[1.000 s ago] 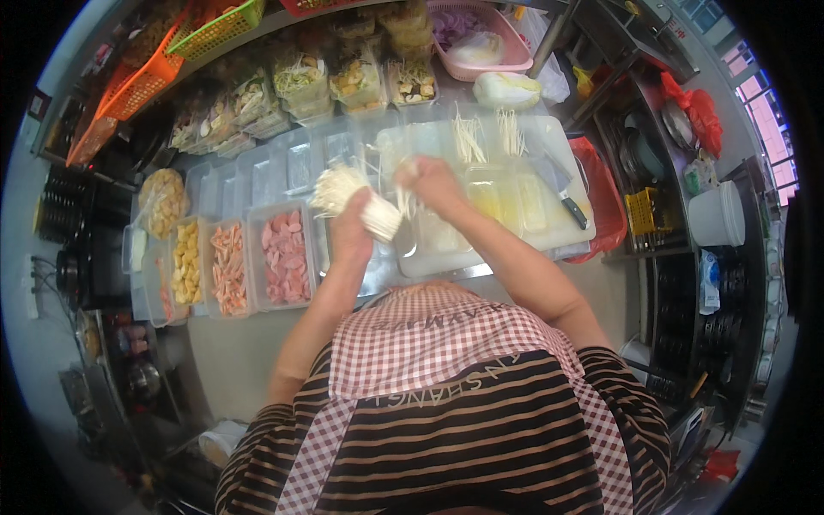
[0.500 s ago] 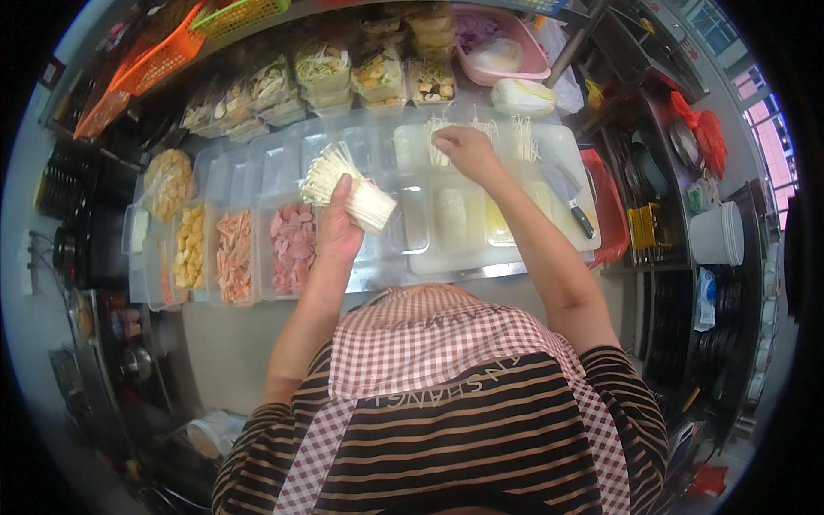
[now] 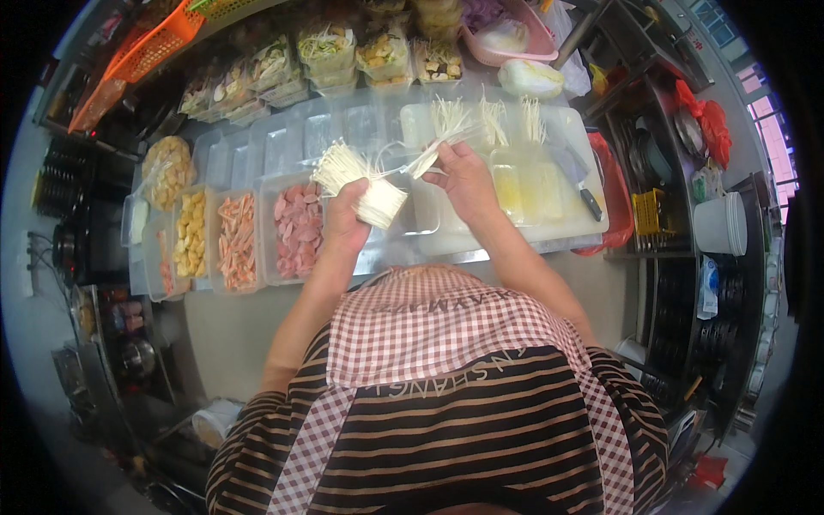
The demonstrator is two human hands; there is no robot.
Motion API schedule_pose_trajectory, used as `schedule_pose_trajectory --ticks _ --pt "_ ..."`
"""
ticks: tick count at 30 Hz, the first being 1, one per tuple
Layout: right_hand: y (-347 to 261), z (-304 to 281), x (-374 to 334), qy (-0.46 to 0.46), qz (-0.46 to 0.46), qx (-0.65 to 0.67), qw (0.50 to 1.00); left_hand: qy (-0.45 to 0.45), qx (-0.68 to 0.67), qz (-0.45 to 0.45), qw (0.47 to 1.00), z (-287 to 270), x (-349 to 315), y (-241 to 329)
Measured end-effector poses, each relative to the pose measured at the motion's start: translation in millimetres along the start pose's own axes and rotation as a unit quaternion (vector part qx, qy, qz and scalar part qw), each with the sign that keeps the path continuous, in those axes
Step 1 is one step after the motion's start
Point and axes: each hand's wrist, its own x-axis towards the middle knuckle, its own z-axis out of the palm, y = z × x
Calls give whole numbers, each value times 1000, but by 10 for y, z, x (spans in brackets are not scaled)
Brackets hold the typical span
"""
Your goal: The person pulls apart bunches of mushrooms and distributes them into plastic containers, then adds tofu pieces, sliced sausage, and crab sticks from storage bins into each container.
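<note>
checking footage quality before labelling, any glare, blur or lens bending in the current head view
head view: pale glare on the clear containers; head view: left hand, right hand and white mushroom bundle fairly clear, without strong motion blur; head view: fisheye distortion tilts the dark shelving toward the rim, with black corners.

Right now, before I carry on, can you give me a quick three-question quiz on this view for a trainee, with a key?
1. Which hand holds the thick mushroom bunch?
2. True or false: the knife lies at the left end of the board.
3. Fill in: directly left of the pink slices sit the ____.

Key:
1. The left hand.
2. False; it lies toward the right end.
3. Orange sticks.
</note>
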Motion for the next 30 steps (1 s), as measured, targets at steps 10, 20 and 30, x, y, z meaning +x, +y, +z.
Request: schedule_pose_trajectory --ticks 10,20,30 --pt "8 211 -165 -105 -80 -571 810 -33 197 13 980 168 -102 -86" --pt "2 246 -80 -117 47 -395 910 -39 97 12 994 -37 -101 83" --pt "336 318 158 -18 -63 -391 918 50 145 60 986 -134 -16 61"
